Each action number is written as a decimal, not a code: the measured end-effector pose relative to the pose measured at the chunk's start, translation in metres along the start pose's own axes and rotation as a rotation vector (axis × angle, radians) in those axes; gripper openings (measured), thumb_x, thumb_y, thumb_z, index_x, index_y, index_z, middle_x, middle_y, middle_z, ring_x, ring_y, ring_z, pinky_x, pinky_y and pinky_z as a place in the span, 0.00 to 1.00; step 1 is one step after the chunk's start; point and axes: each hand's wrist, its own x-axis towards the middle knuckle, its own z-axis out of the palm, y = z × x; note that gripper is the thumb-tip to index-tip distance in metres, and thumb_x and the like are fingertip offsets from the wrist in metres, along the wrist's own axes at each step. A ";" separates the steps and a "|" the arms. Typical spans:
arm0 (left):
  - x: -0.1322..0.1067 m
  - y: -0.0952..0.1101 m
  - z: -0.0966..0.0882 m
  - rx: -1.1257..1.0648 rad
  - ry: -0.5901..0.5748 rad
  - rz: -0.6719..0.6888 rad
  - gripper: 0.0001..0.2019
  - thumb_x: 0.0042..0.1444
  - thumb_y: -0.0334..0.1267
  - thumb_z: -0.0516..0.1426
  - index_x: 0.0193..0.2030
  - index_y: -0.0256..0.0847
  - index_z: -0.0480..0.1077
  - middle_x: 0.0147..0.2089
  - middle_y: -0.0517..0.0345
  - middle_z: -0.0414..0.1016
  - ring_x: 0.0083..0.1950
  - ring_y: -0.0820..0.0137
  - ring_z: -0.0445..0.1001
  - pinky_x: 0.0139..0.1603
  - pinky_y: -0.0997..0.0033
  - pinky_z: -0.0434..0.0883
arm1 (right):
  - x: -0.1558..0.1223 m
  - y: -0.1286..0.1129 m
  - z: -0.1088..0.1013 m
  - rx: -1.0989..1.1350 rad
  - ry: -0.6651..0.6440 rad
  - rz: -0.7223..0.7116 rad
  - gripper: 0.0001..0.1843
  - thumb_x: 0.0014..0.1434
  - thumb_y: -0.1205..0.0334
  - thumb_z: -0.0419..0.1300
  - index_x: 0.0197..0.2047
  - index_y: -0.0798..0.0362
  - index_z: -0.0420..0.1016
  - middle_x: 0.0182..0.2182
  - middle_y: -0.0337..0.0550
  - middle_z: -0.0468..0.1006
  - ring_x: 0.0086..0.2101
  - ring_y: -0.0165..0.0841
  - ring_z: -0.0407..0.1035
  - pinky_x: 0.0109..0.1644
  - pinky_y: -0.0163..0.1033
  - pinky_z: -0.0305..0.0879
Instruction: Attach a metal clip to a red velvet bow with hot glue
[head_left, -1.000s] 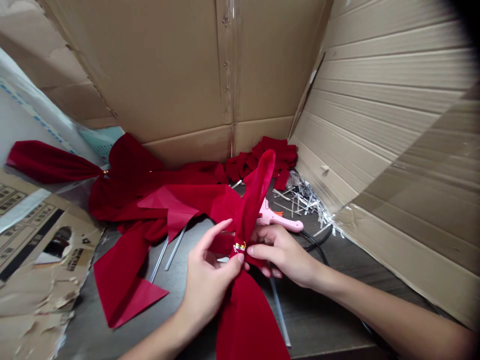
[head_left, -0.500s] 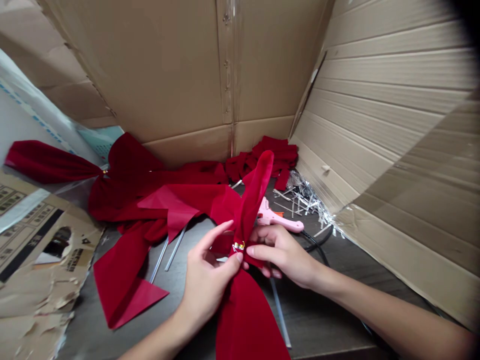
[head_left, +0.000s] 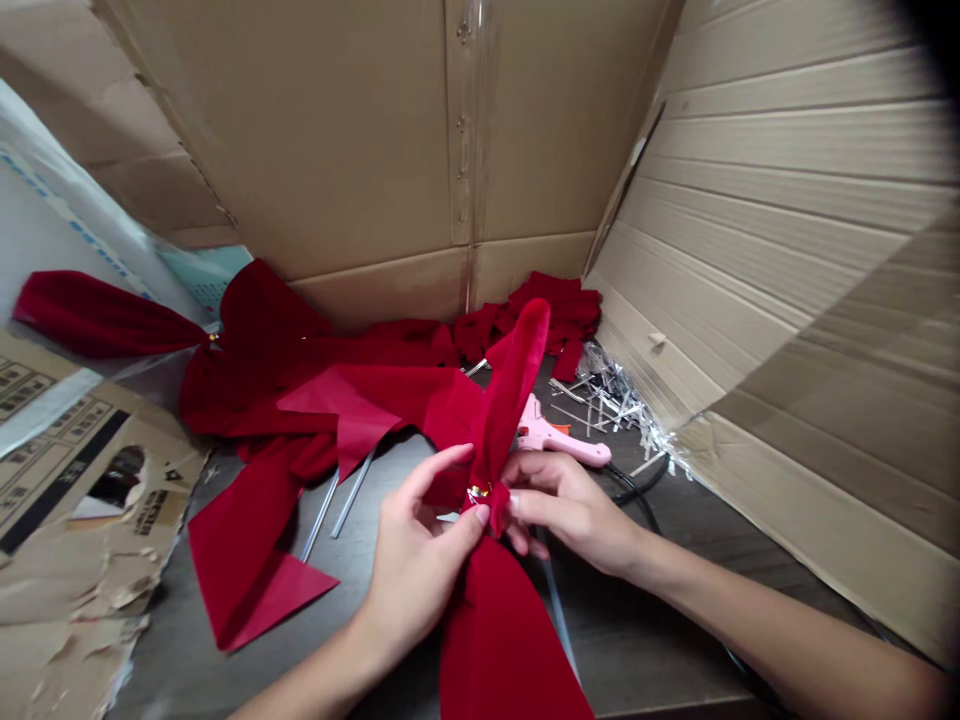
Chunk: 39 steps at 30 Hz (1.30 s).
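A red velvet bow (head_left: 510,620) hangs between my hands, gathered at its middle by a shiny gold and silver twist tie (head_left: 479,493). My left hand (head_left: 424,550) pinches the gathered middle from the left, thumb just below the tie. From the right, my right hand (head_left: 566,505) grips a short red strip (head_left: 499,505) beside the tie; its lower fingers are partly behind the fabric. One loop (head_left: 517,380) of the bow stands up above the knot, and a wide tail drops toward the table's front edge.
Behind my right hand lies a pink glue gun (head_left: 562,440) with a black cable (head_left: 637,500). Silver twist ties (head_left: 615,395) and folded red strips (head_left: 559,300) are heaped at the back. Another red bow (head_left: 255,350) and clear glue sticks (head_left: 322,515) lie left. Cardboard walls (head_left: 360,130) surround the table.
My right hand has brought the short red strip up and around to the front of the bow's middle, next to the twist tie. My left hand keeps its pinch.
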 end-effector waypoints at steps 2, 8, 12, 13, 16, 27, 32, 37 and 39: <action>0.000 0.000 0.000 -0.009 -0.022 -0.008 0.23 0.48 0.33 0.64 0.52 0.37 0.70 0.39 0.52 0.81 0.33 0.69 0.79 0.32 0.75 0.76 | 0.001 0.001 -0.001 -0.088 0.017 0.005 0.13 0.56 0.56 0.63 0.31 0.58 0.70 0.21 0.39 0.74 0.18 0.25 0.66 0.16 0.27 0.57; 0.001 0.001 0.002 -0.048 -0.070 -0.029 0.21 0.49 0.33 0.64 0.51 0.37 0.68 0.36 0.54 0.80 0.28 0.70 0.78 0.30 0.74 0.75 | 0.001 0.000 -0.001 -0.235 0.053 0.041 0.18 0.53 0.50 0.66 0.30 0.57 0.70 0.22 0.40 0.74 0.18 0.24 0.65 0.16 0.27 0.56; -0.002 0.003 0.005 -0.044 -0.102 -0.027 0.20 0.50 0.33 0.63 0.50 0.39 0.67 0.37 0.54 0.80 0.30 0.69 0.79 0.30 0.74 0.75 | 0.001 -0.001 0.000 -0.247 0.060 0.052 0.17 0.55 0.51 0.65 0.33 0.58 0.71 0.21 0.39 0.74 0.18 0.24 0.64 0.17 0.27 0.56; -0.002 0.002 0.005 -0.032 -0.107 -0.026 0.19 0.51 0.33 0.63 0.50 0.40 0.67 0.37 0.53 0.80 0.31 0.69 0.79 0.30 0.74 0.75 | 0.001 -0.002 0.001 -0.242 0.067 0.057 0.16 0.55 0.52 0.65 0.33 0.58 0.71 0.21 0.39 0.74 0.18 0.24 0.64 0.16 0.27 0.55; -0.002 0.000 0.004 0.002 -0.124 -0.017 0.19 0.52 0.33 0.61 0.52 0.40 0.66 0.38 0.52 0.80 0.32 0.67 0.79 0.31 0.73 0.75 | 0.000 -0.003 0.002 -0.221 0.087 0.069 0.16 0.54 0.53 0.66 0.33 0.58 0.71 0.21 0.39 0.74 0.17 0.24 0.64 0.16 0.27 0.54; -0.003 -0.001 0.004 0.034 -0.148 0.002 0.24 0.50 0.32 0.63 0.54 0.42 0.65 0.34 0.57 0.79 0.30 0.68 0.79 0.29 0.74 0.76 | -0.003 -0.004 0.007 -0.214 0.142 0.039 0.13 0.55 0.54 0.63 0.31 0.57 0.70 0.18 0.36 0.71 0.17 0.25 0.63 0.16 0.28 0.54; -0.003 -0.003 0.004 0.088 -0.148 0.039 0.19 0.55 0.33 0.59 0.54 0.42 0.65 0.35 0.54 0.80 0.31 0.66 0.80 0.30 0.72 0.76 | -0.002 -0.003 0.010 -0.221 0.135 0.022 0.14 0.55 0.53 0.61 0.28 0.56 0.71 0.17 0.37 0.70 0.16 0.25 0.61 0.16 0.29 0.52; -0.005 -0.010 0.004 0.239 -0.119 0.088 0.20 0.55 0.32 0.59 0.55 0.44 0.66 0.34 0.57 0.79 0.28 0.69 0.78 0.24 0.77 0.71 | -0.001 0.004 0.012 -0.248 0.232 0.024 0.13 0.55 0.54 0.62 0.29 0.56 0.71 0.16 0.34 0.67 0.15 0.25 0.59 0.15 0.29 0.52; -0.006 -0.011 0.004 0.276 -0.127 0.111 0.20 0.55 0.32 0.58 0.55 0.45 0.65 0.41 0.55 0.78 0.29 0.71 0.77 0.25 0.77 0.71 | -0.001 0.005 0.012 -0.238 0.267 0.036 0.12 0.54 0.54 0.62 0.28 0.56 0.71 0.16 0.35 0.68 0.16 0.25 0.60 0.15 0.29 0.52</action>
